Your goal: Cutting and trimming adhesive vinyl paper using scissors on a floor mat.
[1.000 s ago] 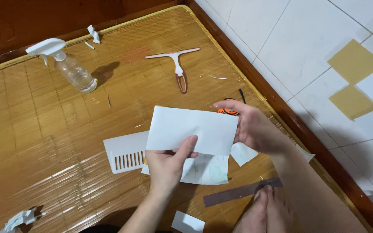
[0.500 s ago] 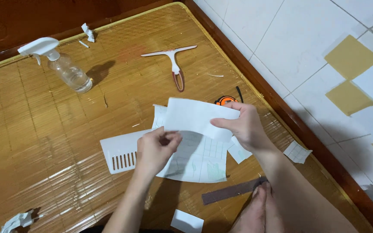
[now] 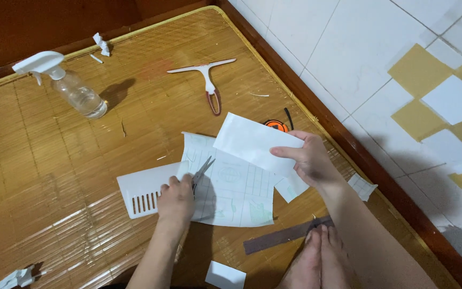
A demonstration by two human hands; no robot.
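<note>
Woven bamboo matting (image 3: 54, 176) carries the work: her right hand (image 3: 308, 160) pinches a white sheet (image 3: 252, 142) clear at three o'clock while her left hand (image 3: 176, 198) grips scissors (image 3: 201, 171) over printed paper (image 3: 231, 192).

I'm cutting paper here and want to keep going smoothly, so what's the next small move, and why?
Probably lift the grey-bladed scissors toward the plain white paper sheet. The left hand grips the scissors low over the printed sheet on the bamboo mat, while the right hand holds the white sheet raised, apart from the blades.
</note>
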